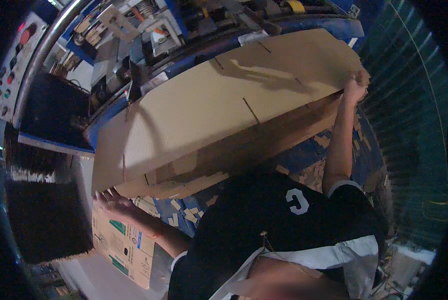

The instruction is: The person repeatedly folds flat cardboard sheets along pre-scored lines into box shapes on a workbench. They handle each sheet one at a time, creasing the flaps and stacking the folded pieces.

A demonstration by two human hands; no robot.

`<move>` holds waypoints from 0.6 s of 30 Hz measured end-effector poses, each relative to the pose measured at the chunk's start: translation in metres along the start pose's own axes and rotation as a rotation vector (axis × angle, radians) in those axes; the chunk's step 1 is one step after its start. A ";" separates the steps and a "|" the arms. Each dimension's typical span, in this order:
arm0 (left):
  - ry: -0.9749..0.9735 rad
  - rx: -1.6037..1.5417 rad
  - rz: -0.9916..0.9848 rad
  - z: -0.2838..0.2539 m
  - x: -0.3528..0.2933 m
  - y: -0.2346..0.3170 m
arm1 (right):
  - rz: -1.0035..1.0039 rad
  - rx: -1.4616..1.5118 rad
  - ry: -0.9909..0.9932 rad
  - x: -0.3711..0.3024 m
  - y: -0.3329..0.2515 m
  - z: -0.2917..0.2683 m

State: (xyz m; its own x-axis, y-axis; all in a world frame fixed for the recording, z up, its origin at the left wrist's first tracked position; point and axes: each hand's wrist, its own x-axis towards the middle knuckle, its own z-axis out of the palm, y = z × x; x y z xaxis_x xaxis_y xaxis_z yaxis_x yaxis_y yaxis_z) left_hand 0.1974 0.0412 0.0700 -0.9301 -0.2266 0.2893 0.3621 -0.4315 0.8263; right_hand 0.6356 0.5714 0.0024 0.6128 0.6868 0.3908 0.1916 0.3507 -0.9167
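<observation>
A long plain cardboard sheet with short dark slots stretches across in front of me, against the machine's blue edge. My right hand is closed around its far right corner. At its near left corner, my left hand grips the edge, the fingertips partly hidden by the board. Below the sheet's near edge hangs a shaded brown cardboard face; I cannot tell whether it is a fold or another sheet. Printed flat cardboard with green and blue marks lies under my left hand.
A blue-framed machine with rollers runs along the far side. A control panel with buttons and a metal pipe stand at left, above dark cardboard stacks. Cardboard scraps litter the blue surface below. A green ribbed wall rises at right.
</observation>
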 end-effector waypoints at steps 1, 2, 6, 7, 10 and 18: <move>0.065 -0.079 -0.084 -0.004 0.012 -0.006 | -0.024 0.141 0.060 0.001 0.003 0.008; 0.051 -0.155 -0.125 -0.010 0.022 -0.012 | -0.046 0.281 0.122 0.006 0.002 0.014; -0.087 0.050 -0.358 -0.021 0.030 -0.039 | 0.041 0.480 -0.165 0.012 -0.041 0.015; -0.155 0.040 -0.360 -0.021 0.025 -0.040 | 0.123 0.505 -0.199 0.009 -0.063 0.005; -0.126 -0.002 -0.298 -0.015 -0.014 -0.031 | -0.194 0.513 -0.379 -0.041 -0.123 -0.042; -0.986 0.777 0.365 0.016 -0.111 -0.001 | -1.404 0.042 -1.387 -0.181 -0.141 -0.083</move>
State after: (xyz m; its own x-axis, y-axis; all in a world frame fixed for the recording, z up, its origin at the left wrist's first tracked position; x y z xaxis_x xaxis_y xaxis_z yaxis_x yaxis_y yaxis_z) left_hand 0.2990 0.0803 0.0449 -0.5611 0.6512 0.5110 0.7794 0.2076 0.5912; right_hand 0.5611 0.3442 0.0541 -0.8485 -0.1078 0.5182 -0.1039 0.9939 0.0367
